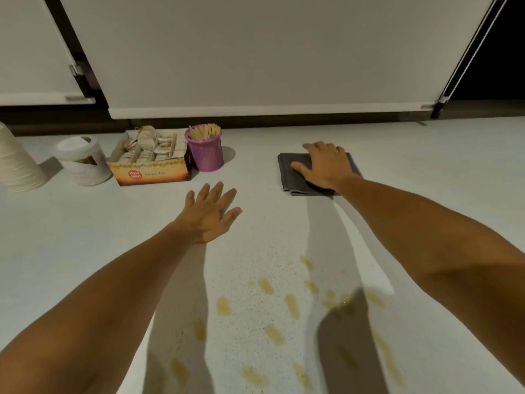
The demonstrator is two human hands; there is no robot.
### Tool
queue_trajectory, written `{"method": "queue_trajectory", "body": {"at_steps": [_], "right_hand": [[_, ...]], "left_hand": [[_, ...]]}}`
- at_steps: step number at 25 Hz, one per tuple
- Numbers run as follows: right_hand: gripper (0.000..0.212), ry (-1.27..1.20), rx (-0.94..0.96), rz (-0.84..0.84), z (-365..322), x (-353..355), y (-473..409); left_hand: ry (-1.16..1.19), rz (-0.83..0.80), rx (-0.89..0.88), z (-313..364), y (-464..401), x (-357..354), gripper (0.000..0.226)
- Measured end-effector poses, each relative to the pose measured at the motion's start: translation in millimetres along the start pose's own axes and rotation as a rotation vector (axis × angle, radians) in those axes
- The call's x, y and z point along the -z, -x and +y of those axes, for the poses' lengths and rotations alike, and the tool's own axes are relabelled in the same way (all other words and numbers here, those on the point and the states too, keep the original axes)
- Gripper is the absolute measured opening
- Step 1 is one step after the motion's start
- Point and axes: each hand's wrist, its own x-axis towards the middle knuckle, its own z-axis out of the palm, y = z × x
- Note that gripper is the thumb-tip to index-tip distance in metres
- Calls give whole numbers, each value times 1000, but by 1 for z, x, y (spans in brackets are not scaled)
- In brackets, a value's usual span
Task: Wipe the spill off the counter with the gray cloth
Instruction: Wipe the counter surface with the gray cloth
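Tea box (150,163), purple cup (205,152), tub (83,162)

"Ginger Tea" on tea box (150,173)

The room is dim and warm-toned, the pale counter (85,237) brightest in its middle and falling off to grey toward the edges. Light seems to come from above and behind the person: long soft shadows of both arms stretch along the counter beneath them, the darker one crossing the yellowish spill (284,308). The purple cup (205,150), far side of the spill, throws a faint shadow to its right. No hard glare anywhere. The wide lens bows the cabinet edges beyond the cup and stretches the forearms near the bottom corners. Detail is soft throughout; print on the box (150,172) beside the cup is barely legible.
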Motion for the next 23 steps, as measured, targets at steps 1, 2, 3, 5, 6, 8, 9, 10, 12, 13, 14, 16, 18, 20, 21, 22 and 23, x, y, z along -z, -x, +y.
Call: {"method": "queue_trajectory", "body": {"at_steps": [1, 2, 3, 5, 6, 8, 9, 10, 12, 13, 14, 16, 18, 20, 21, 22, 23], "right_hand": [[78, -4, 3, -1, 4, -5, -7], [82, -4, 3, -32, 8, -11, -12], [86, -8, 5, -73, 11, -17, -17], [88, -30, -8, -160, 15, -32, -22], [89, -48, -14, -188, 17, -38, -23], [90, -67, -16, -208, 17, -43, -21], [89, -63, -11, -208, 16, -43, -19], [88, -56, -14, -203, 15, -43, -15], [90, -57, -19, -193, 13, -39, -5], [92, -64, -14, -195, 11, -37, 3], [93, -68, -4, -197, 7, -35, 12], [94, -72, 16, -191, 2, -32, 34], [92, -73, 18, -190, -2, -27, 61], [87, -74, 5, -189, -7, -22, 89], [85, -70, -2, -195, -11, -20, 103], [84, -66, -11, -199, -15, -17, 119], [84, -67, -21, -199, -19, -14, 136]], "left_hand": [[-1, 10, -2, -2, -1, -1, 74], [-3, 16, -4, -3, -2, -1, 74], [-3, 21, -7, -4, -2, -1, 73], [-2, 20, -15, -5, -4, -1, 73], [-6, 21, -19, -6, -4, -1, 74], [-10, 23, -20, -7, -6, -1, 75], [-10, 19, -19, -8, -6, -1, 76], [-7, 20, -20, -8, -5, -1, 76], [21, 36, -29, -7, -3, -1, 75], [52, 50, -36, -7, -2, 0, 75], [81, 65, -48, -8, -1, 0, 74], [121, 85, -78, -8, 1, 1, 73], [138, 91, -95, -7, 5, 1, 73], [127, 90, -98, -5, 8, 2, 72], [120, 86, -97, -4, 10, 1, 71], [117, 85, -98, -3, 13, 1, 71], [117, 85, -100, -2, 17, 1, 70]]}}
